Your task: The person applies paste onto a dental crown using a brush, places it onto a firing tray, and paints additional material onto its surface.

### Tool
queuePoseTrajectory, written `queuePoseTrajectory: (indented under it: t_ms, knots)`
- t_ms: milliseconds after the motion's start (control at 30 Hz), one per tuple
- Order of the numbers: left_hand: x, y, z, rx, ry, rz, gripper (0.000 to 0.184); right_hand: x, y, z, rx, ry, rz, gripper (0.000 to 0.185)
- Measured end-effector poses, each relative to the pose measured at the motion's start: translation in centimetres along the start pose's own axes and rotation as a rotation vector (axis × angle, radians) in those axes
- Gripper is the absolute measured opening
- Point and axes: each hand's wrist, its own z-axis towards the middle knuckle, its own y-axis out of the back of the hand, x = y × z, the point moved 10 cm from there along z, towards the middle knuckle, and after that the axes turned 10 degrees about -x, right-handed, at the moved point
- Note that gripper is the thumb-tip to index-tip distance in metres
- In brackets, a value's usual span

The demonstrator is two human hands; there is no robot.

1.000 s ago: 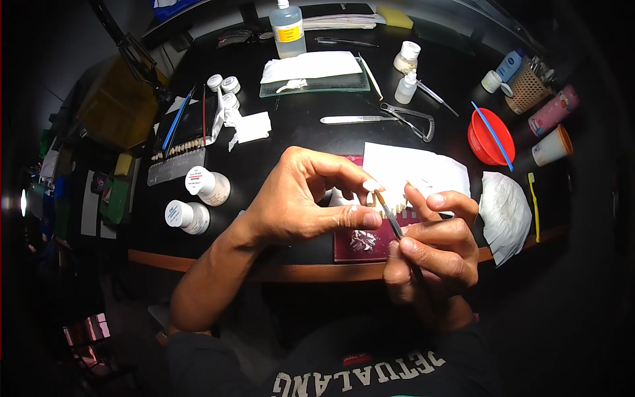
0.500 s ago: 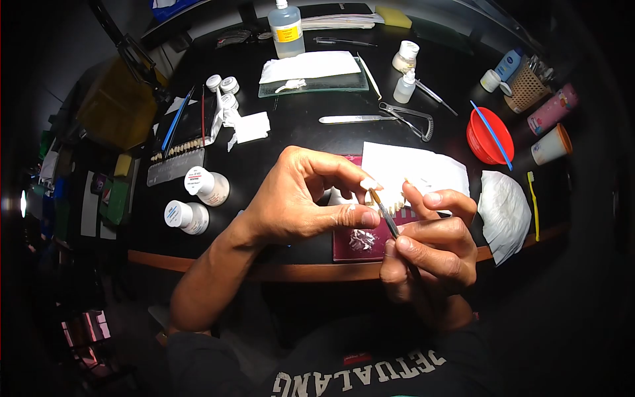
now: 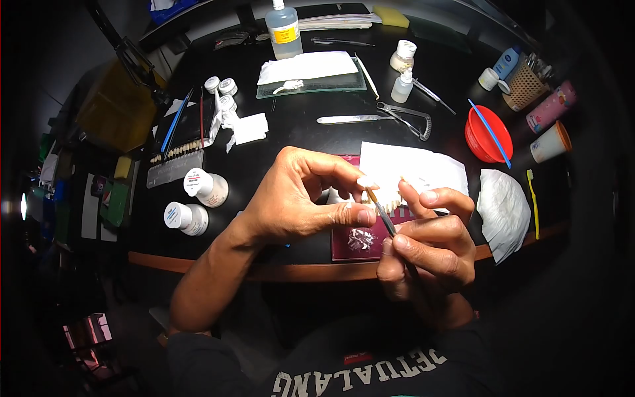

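Thumb and forefinger of my left hand [image 3: 297,195] pinch around a small pale piece [image 3: 367,196], which is too small to make out clearly. My right hand [image 3: 433,241] is closed on a thin brush [image 3: 384,217], whose brown tip touches or nearly touches that piece. Beneath the hands lies a dark red tray [image 3: 344,248] with white scraps [image 3: 360,239] on it. A row of small tooth-like pieces [image 3: 395,202] shows between my hands, partly hidden. White paper [image 3: 413,162] lies behind them.
Two white-capped jars [image 3: 210,188] stand at the left, near a tooth shade guide [image 3: 177,153]. Farther back are a glass slab [image 3: 331,85], a scalpel-like tool [image 3: 350,120], a caliper [image 3: 423,124] and a bottle [image 3: 284,36]. To the right are a red bowl [image 3: 479,142] and a yellow toothbrush [image 3: 533,202].
The brush tip has shifted slightly left and up, along with my right hand. My left hand keeps its pinch. The whole view has shifted a little.
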Motion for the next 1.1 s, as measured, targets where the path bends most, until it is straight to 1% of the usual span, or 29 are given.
queuePoseTrajectory:
  t_ms: [133,233,333,433,633,733,933,1100]
  knots:
    - [-0.2,-0.1,0.0,0.004,-0.018,-0.005,0.039,0.1,0.0,0.0,-0.002,0.008,0.0,0.026]
    - [-0.2,-0.1,0.0,-0.004,0.006,0.002,0.041,0.1,-0.1,0.1,0.01,-0.001,0.001,0.028]
    - [-0.1,-0.1,-0.1,-0.004,0.015,-0.023,0.031,0.1,0.2,0.2,-0.006,-0.011,0.023,0.031]
    - [0.3,-0.1,-0.2,-0.005,0.047,-0.034,0.029,0.1,0.6,0.5,-0.062,-0.021,0.029,0.033]
    - [0.0,-0.2,-0.1,-0.01,0.024,-0.037,0.027,0.2,0.8,1.0,-0.063,-0.013,0.022,0.031]
    - [0.5,-0.1,-0.3,-0.013,0.085,-0.048,0.028,0.2,0.7,1.3,-0.084,-0.011,0.009,0.029]
    - [-0.1,-0.5,-0.1,-0.006,0.042,-0.085,0.026,0.7,0.4,1.2,-0.043,0.027,-0.048,0.023]
    - [0.2,-0.3,-0.2,-0.014,0.05,-0.086,0.027,0.9,0.1,1.1,-0.006,0.042,-0.074,0.022]
